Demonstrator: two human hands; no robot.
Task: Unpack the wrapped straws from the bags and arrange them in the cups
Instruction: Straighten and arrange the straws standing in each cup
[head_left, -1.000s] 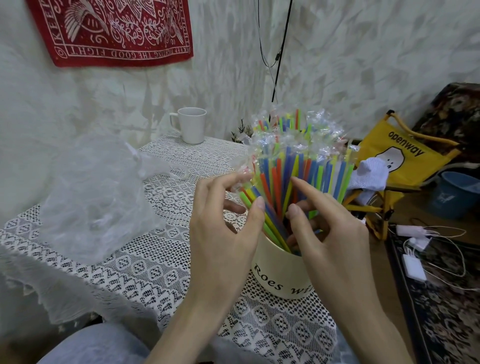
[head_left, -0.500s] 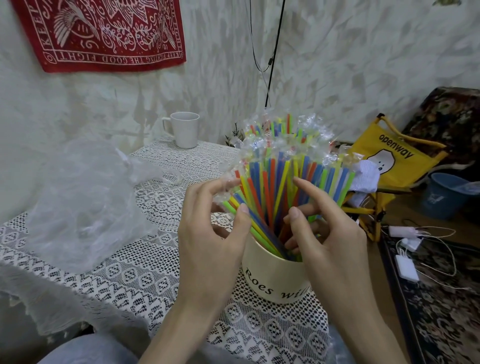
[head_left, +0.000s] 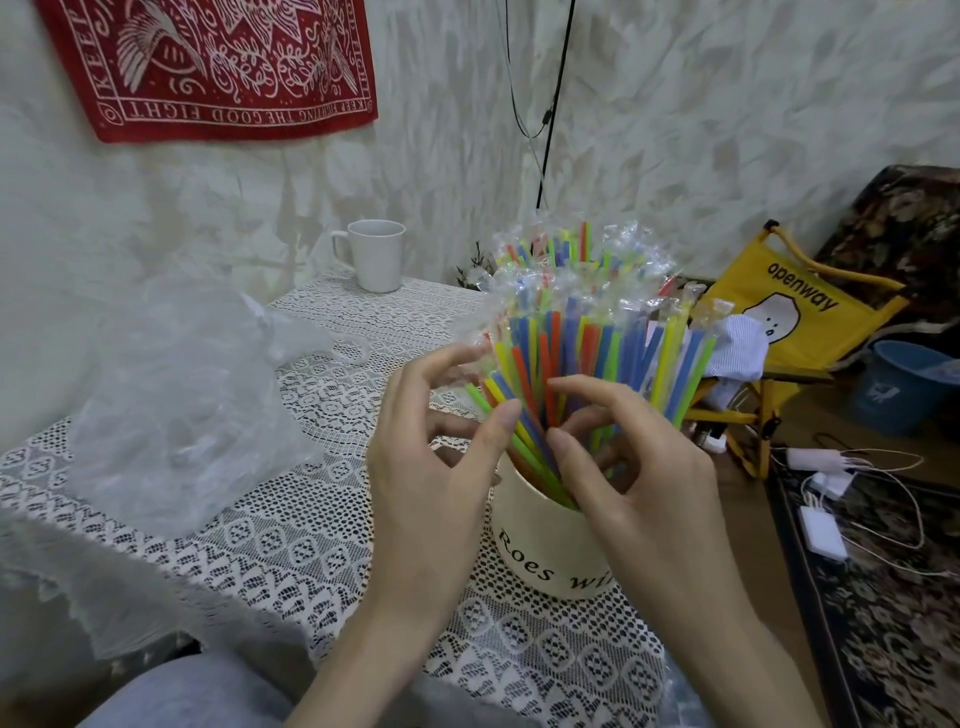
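**One table, two cups, one bundle of wrapped straws, two hands at work**

Room: one pale textured wall fills the upper frame; one red printed cloth (head_left: 218, 67) hangs at upper left; black cords (head_left: 550, 104) drop down the wall at upper centre. One dark patterned rug (head_left: 883, 623) covers the floor at lower right.

Surface: one table under a white lace tablecloth (head_left: 291, 519), running from centre to the lower frame.

One crumpled clear plastic bag (head_left: 192, 395), left of centre, lying on the cloth.

One yellow folding chair (head_left: 810, 317) marked "openway", right of centre, with a striped cloth (head_left: 737, 348) draped on it.

One blue bucket (head_left: 904, 384) at the right edge.

One bundle of wrapped straws (head_left: 587, 322), centre frame: too many to count, in blue, green, yellow, orange and red, each in clear film, standing fanned in the cream cup.

One cream cup (head_left: 545, 551) with dark lettering, lower centre, on the cloth.

One white mug (head_left: 376, 254), upper centre, at the far edge of the table, well apart from the cream cup.

Two hands. Left hand (head_left: 436, 467): fingers curled, thumb and fingertips gripping straws on the bundle's left side. Right hand (head_left: 639, 478): fingers curled among the straws just above the cup rim, thumb pressing them.

White chargers and cables (head_left: 826, 525) on the rug, right.
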